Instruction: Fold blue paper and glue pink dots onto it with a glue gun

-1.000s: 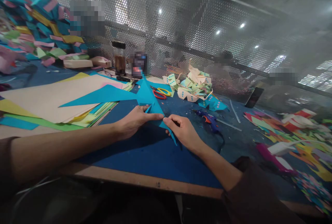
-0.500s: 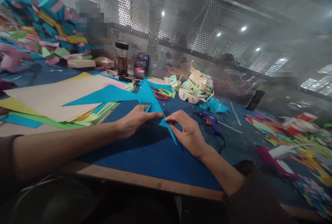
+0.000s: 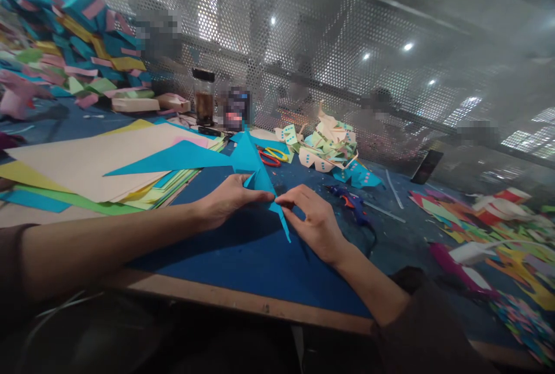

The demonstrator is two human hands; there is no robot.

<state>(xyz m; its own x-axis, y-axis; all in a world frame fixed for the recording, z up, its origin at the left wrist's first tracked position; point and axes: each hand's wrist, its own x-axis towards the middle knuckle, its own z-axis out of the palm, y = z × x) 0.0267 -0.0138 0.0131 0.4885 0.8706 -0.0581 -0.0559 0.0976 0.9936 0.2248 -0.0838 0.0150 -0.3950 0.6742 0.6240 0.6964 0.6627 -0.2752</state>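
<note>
A folded sheet of blue paper point(image 3: 248, 153) is held up over the blue table top point(image 3: 243, 267), its tall point leaning away from me. My left hand point(image 3: 229, 199) is closed on its lower left side, the thumb pressed along the fold. At the paper's lower right edge, my right hand point(image 3: 310, 218) pinches it, fingertips close to the left thumb. A narrow blue tail of the paper hangs between the hands. Behind it, scissors with red and yellow handles point(image 3: 271, 158) lie partly hidden by the paper.
Stacked coloured sheets point(image 3: 87, 160) lie at left, with a lidded glass point(image 3: 204, 99) behind them. Folded paper pieces point(image 3: 332, 145) are heaped at the back. A blue glue gun point(image 3: 355, 206) rests right of my hands. Paper scraps point(image 3: 520, 264) cover the right side.
The paper's hanging tail has swung slightly left and its upper point has shifted a little to the right. Both hands keep nearly the same place and grip.
</note>
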